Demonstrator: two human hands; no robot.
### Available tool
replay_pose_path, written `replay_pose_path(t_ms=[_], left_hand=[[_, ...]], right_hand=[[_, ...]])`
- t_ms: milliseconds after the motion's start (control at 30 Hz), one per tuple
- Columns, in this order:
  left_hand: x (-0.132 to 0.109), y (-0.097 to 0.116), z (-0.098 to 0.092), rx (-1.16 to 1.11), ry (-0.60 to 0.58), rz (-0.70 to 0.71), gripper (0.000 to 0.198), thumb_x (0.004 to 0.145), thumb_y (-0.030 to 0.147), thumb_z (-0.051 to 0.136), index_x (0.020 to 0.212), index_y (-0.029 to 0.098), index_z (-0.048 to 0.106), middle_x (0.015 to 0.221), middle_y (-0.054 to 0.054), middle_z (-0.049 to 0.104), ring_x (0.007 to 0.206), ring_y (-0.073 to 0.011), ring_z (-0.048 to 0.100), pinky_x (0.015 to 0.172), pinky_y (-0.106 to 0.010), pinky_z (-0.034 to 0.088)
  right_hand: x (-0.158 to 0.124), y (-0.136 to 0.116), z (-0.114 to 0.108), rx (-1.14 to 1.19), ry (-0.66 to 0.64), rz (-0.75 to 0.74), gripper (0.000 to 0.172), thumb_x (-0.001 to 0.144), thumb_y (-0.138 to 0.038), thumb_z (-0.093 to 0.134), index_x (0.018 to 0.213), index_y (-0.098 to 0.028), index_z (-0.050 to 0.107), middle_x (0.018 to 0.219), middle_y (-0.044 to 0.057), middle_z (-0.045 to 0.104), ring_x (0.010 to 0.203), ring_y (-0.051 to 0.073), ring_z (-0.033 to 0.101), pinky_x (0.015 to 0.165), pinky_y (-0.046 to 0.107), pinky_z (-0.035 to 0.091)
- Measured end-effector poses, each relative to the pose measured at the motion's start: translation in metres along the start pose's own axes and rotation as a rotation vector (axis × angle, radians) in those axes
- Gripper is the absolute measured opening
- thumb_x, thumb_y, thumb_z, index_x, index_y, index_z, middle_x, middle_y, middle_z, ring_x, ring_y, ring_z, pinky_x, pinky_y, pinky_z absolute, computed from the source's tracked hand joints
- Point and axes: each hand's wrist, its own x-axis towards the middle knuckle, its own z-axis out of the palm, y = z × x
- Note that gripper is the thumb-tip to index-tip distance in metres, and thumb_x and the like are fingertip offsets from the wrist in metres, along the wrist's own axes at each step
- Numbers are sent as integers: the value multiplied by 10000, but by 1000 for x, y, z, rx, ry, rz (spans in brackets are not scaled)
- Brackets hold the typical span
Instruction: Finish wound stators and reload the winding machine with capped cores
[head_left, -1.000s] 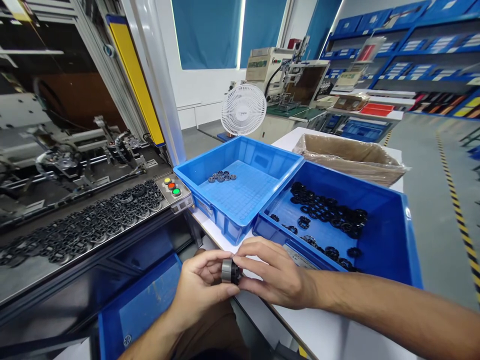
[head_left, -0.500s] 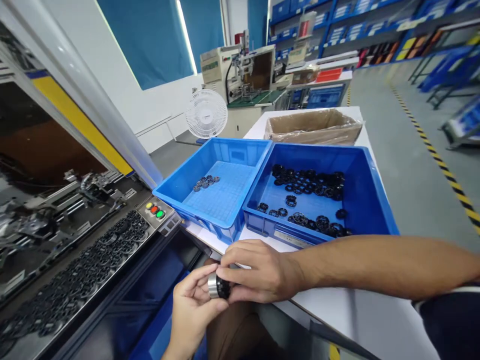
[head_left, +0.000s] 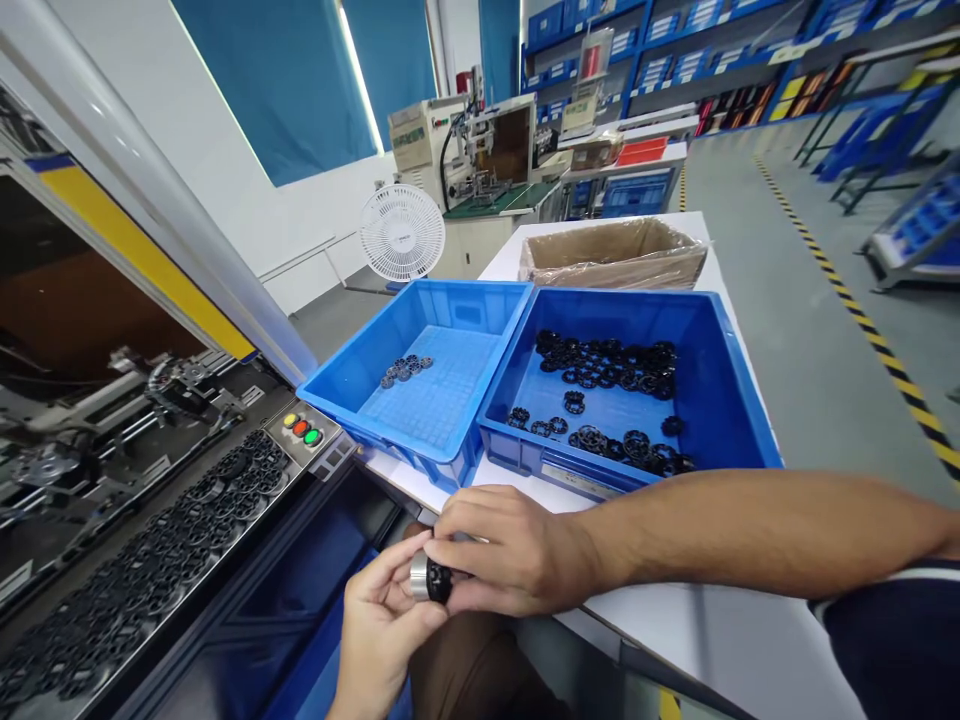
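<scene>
My left hand (head_left: 386, 610) is closed round a silver metal ring (head_left: 420, 577), thumb below and fingers above. Against the ring's right side sits a black toothed round part (head_left: 439, 580), which the fingers of my right hand (head_left: 499, 550) grip from the right. Ring and black part touch face to face; whether they are joined I cannot tell. Both hands are in front of the table edge, over my lap. Behind them, the right blue bin (head_left: 750, 400) holds many black round parts (head_left: 619, 365), and the left blue bin (head_left: 360, 425) holds a small cluster (head_left: 405, 370).
On the left, a machine bed carries a long heap of black round parts (head_left: 172, 560) beside coloured push buttons (head_left: 301, 427). A plastic-lined cardboard box (head_left: 611, 268) stands behind the bins on the white table (head_left: 720, 640). A white fan (head_left: 403, 233) stands farther back.
The whole view has shifted slightly, the scene sliding a little left. Both hands keep their hold on the ring and black part, with hardly any change in finger position.
</scene>
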Motion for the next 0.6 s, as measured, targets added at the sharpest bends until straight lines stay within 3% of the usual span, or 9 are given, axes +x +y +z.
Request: replay_pose_path(t_ms=[100,167,267,333,400,467,533,600], left_hand=[[-8,-5,6,1,117,-31,459,610,295,882,1050,221,770,961,-90,795,826,-247,754,748,-281,604],[-14,-8,9,0,161,-42,444,687,348,830,1106,225,749,1065,-98,777,956,-270,735,833,-299,589],[-17,-10,12,25,132,-48,445,732,399,784,1137,221,736,1141,-116,753,1128,-303,668,938,-316,548],[-17,-9,13,44,101,-39,427,736,419,775,1114,222,748,1170,-117,741,1166,-310,644,956,-312,539],[-14,-6,13,70,93,-4,405,722,425,784,1069,217,768,1189,-114,729,1100,-312,676,880,-289,575],[-10,-2,12,95,130,36,406,686,410,813,1039,212,779,1183,-105,722,978,-295,716,771,-267,601],[-5,3,7,75,201,19,403,673,394,828,1027,208,779,1086,-92,747,851,-250,729,708,-253,602],[0,10,0,-29,241,-43,394,697,398,815,1034,200,771,966,-89,763,757,-208,713,660,-248,592]], right_hand=[[-2,4,4,12,-3,6,286,963,-358,550,988,-82,623,890,118,671,819,179,626,740,306,527],[-3,8,9,84,22,62,382,892,-429,650,1057,-87,609,940,121,683,866,179,643,782,295,535],[-2,13,15,190,-17,290,639,728,-489,793,1158,-67,580,985,130,696,907,178,664,811,273,548],[3,21,9,244,-137,363,622,667,-438,845,1118,-76,617,944,94,715,867,153,683,779,227,552],[10,38,-10,194,-226,367,408,724,-393,808,997,-120,677,847,6,728,766,96,692,708,159,539],[13,66,-38,-13,-196,390,239,874,-387,661,862,-151,696,738,-65,707,666,54,675,637,130,519],[9,97,-68,-184,-94,462,302,973,-344,540,829,-113,671,739,-26,687,649,85,665,618,195,534],[-3,123,-89,-283,-13,481,217,973,-320,565,923,-129,652,819,4,677,682,115,657,613,251,559]])
